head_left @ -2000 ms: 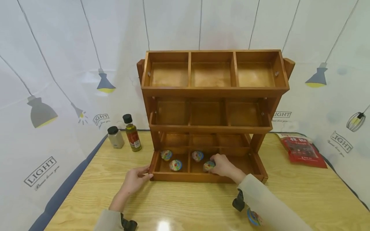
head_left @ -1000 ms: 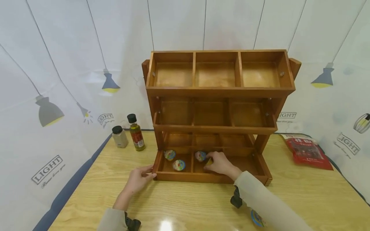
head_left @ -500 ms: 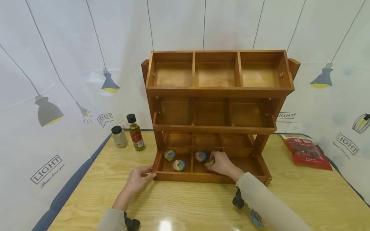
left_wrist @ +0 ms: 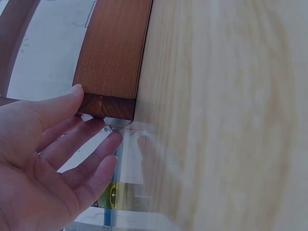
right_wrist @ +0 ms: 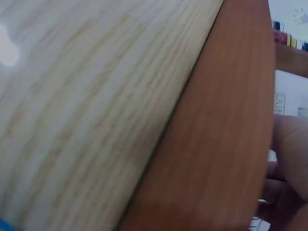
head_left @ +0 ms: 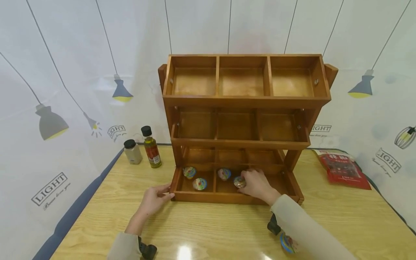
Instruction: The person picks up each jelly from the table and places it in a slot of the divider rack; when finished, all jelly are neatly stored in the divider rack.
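Cup (head_left: pixel 239 182) pinched by the right hand (head_left: pixel 256 185) in the rack's (head_left: pixel 246 102) bottom tray, seen only overhead. Left hand (left_wrist: pixel 45 159), fingers straight, touches the rack's corner in the wrist view.

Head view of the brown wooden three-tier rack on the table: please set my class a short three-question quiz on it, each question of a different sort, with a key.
1. True or false: the left hand rests with straight fingers against the front left corner of the brown wooden three-tier rack.
2. How many small round foil-lidded cups show in the rack's bottom tray?
3. What does the right hand grip? A) the oil bottle with black cap B) a small round foil-lidded cup C) the red packet

Key: 1 true; 2 four; 3 B.
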Available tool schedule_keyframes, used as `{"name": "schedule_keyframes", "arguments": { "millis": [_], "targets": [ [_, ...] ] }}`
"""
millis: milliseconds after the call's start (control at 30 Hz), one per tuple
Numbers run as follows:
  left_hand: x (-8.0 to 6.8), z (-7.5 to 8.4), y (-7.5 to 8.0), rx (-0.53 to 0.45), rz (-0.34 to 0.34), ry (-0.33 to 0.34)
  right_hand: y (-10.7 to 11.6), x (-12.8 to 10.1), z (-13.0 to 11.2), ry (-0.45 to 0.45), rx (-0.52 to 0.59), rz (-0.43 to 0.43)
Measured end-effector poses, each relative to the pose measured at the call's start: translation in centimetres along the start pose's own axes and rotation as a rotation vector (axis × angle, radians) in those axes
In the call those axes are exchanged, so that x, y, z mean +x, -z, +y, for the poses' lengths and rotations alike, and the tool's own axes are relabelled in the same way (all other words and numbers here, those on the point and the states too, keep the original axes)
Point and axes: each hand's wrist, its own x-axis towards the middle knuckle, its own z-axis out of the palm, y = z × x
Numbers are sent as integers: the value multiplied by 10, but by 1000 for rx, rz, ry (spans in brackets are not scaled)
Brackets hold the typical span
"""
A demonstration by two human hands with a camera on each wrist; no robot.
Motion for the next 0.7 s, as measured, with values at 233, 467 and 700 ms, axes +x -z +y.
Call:
{"name": "schedule_keyframes", "arguments": {
  "millis": [233, 467, 700],
  "targets": [
    [0, 1, 1, -4, -7, 5, -4, 1, 5, -4, 100, 0],
    [0, 1, 3, -12, -4, 6, 2, 2, 11, 63, 241, -99],
    [0, 1, 1, -24, 2, -2, 10, -3, 19, 129, 290, -151]
  ]
}}
